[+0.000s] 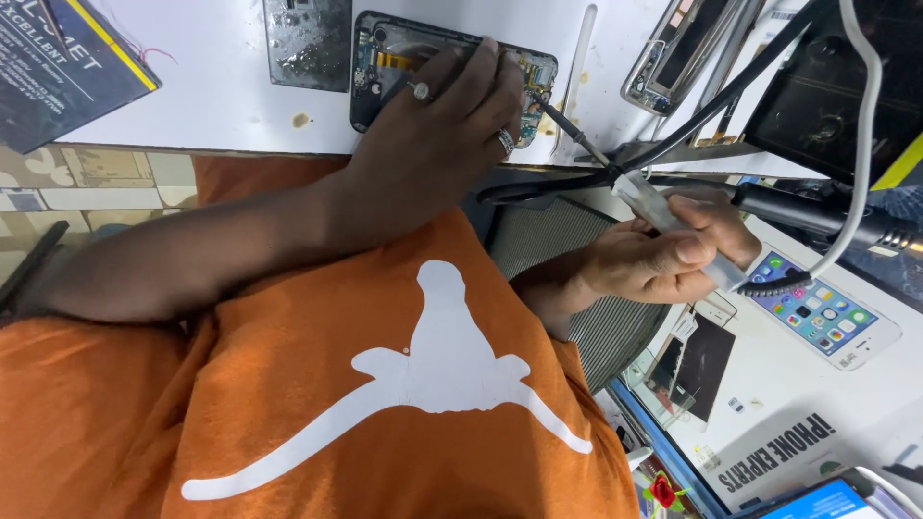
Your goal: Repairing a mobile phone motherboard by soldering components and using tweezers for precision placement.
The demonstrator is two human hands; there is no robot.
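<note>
White surface: a white worktable carries the opened phone, which serves as the landmark here; the view is turned, so the table edge runs across the top of the picture.
Opened phone: it lies flat with its back off, circuit parts and a yellow-orange flex strip showing, near the table edge that faces the person.
Left hand: the left hand lies palm-down on the opened phone, fingers spread and pressing on it to pin it to the table, not wrapped around it; rings show on two fingers.
Right hand: the right hand is well to the side of the opened phone, off the table edge, fingers closed around the clear handle of a screwdriver.
Screwdriver: its dark shaft slants from the right hand up to the opened phone, the tip at the phone's end near the left hand's fingertips; whether it touches a screw I cannot tell.
Black cable: a black cable crosses over the screwdriver's shaft, beside the opened phone.
Second phone frame: another stripped phone frame lies farther along the table from the opened phone.
Metal plate: a grey scuffed plate sits just beside the opened phone, on the side away from the screwdriver.
Orange shirt: an orange shirt with a white figure fills the lower view, below the opened phone.
</note>
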